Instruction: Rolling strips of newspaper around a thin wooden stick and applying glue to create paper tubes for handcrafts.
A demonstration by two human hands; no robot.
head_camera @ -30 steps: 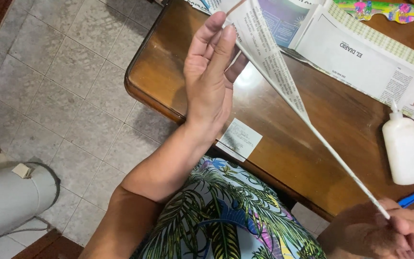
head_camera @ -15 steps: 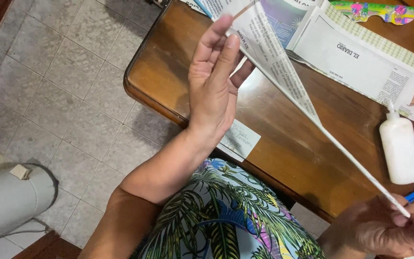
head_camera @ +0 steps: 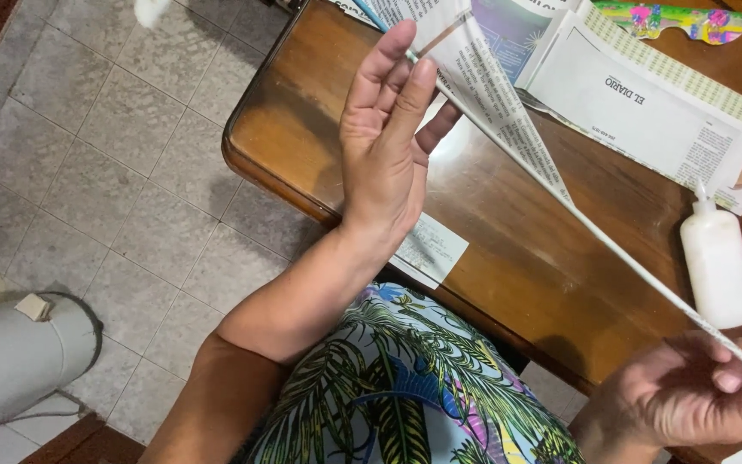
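Two hands work one rolled newspaper strip (head_camera: 560, 193), which slants above the wooden table (head_camera: 508, 258). Your left hand (head_camera: 388, 146) stands upright over the table's rounded corner, fingers straight and together against the strip's loose upper end, tiled floor open beyond. Your right hand (head_camera: 697, 395) pinches the tight lower tip off the table's near edge. A white glue bottle (head_camera: 719, 262) stands just beside it; flat newspaper sheets (head_camera: 646, 103) lie further back.

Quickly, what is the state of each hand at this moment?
Left hand: open, fingers straight, touching the upper part of the long rolled newspaper tube.
Right hand: closed, pinching the tube's thin lower end.
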